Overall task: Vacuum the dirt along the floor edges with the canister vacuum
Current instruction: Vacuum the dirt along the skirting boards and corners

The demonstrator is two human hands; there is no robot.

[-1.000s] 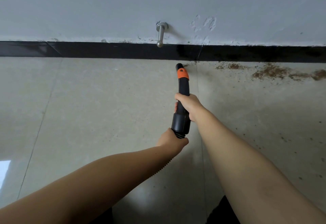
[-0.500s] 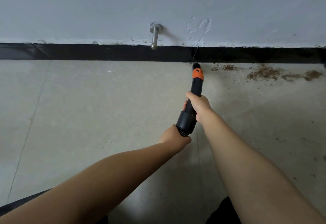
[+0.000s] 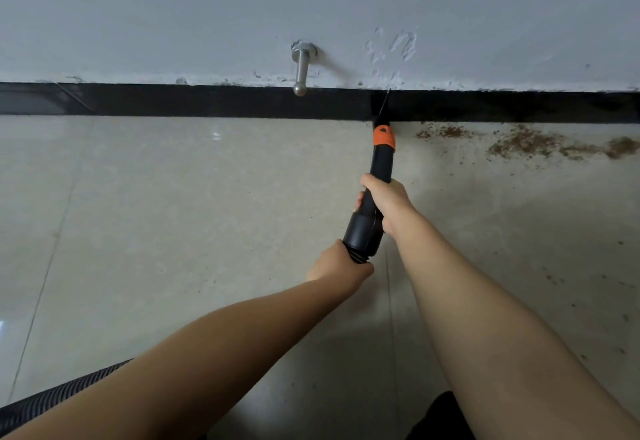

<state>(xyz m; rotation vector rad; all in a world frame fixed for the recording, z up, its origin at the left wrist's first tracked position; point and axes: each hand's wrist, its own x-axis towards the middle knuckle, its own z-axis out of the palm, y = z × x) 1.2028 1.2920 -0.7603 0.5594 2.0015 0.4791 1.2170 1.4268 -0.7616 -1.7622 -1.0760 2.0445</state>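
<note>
Nozzle [image 3: 382,155] at skirting [image 3: 207,102], dirt [image 3: 526,143] right

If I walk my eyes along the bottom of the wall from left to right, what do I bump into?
Metal door stopper → orange tip of the vacuum nozzle → brown dirt.

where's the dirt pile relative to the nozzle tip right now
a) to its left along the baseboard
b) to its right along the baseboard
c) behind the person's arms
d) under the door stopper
b: the brown dirt lies along the baseboard to the right of the nozzle, whose orange-banded tip sits at the floor edge; the floor to its left looks clean.
</note>
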